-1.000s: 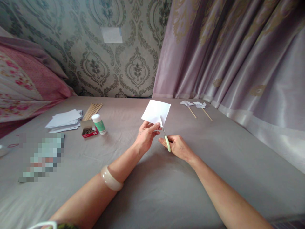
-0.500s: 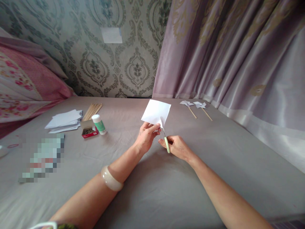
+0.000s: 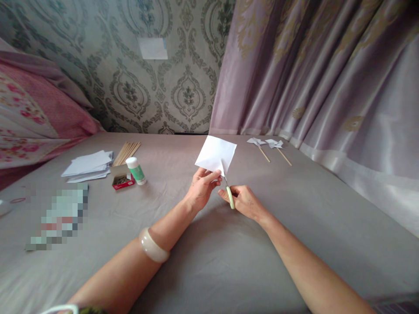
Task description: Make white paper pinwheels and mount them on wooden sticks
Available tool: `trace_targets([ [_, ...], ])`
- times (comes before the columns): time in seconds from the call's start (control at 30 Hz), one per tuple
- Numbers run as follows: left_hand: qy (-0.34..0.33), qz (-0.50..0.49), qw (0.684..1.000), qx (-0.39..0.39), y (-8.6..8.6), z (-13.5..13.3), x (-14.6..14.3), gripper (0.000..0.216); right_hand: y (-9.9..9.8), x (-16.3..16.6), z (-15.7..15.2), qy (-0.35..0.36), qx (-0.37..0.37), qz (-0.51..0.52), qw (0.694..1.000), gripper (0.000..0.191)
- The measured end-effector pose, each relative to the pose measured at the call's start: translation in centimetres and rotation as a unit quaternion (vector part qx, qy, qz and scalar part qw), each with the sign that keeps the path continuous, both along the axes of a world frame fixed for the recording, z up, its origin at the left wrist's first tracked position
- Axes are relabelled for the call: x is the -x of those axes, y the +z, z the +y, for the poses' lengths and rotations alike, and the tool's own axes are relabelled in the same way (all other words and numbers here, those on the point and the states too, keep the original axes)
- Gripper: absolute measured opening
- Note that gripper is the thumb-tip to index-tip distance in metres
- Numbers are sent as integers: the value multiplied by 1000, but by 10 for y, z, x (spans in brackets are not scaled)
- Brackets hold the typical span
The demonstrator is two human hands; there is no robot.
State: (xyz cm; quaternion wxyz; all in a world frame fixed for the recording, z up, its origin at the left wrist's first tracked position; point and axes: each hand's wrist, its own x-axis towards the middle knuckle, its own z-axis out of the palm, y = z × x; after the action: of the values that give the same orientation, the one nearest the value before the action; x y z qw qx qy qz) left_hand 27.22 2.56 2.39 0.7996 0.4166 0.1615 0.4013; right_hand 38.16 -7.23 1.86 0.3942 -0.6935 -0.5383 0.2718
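Note:
A square sheet of white paper is held up above the bed-like surface, pinched at its near edge by my left hand. My right hand is closed on a pair of scissors with pale green handles. The scissor blades meet the paper at its near corner, close to my left fingertips, and a flap of paper stands up there along a cut or fold. Part of the blades is hidden by the paper.
Left of my hands are a glue stick, a red box of small metal pieces, wooden sticks, stacked paper and a blurred packet. Two paper pinwheels on sticks lie at the far right, near the curtain.
The paper has shifted very slightly to the right, with my left hand. The scissors have tilted a little; both hands keep their hold.

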Motion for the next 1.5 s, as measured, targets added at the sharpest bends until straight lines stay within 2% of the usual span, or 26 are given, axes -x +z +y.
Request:
trace_targets([
  [0.67,-6,-11,1000,10,2,1,1,27,0,0,0,-4,-3,-3,1000,52],
  [1.03,-32,-24,998,46,3,1,2,24,-2,-1,1,3,-5,-7,1000,52],
  [1.13,-44,-27,997,62,3,2,2,23,-1,0,0,22,8,1,1000,53],
  [1.3,-33,-28,997,68,5,6,4,21,1,0,-3,94,37,-21,995,52],
  [1.5,-14,-26,996,79,5,13,5,22,4,-2,-3,84,51,-3,995,53],
])
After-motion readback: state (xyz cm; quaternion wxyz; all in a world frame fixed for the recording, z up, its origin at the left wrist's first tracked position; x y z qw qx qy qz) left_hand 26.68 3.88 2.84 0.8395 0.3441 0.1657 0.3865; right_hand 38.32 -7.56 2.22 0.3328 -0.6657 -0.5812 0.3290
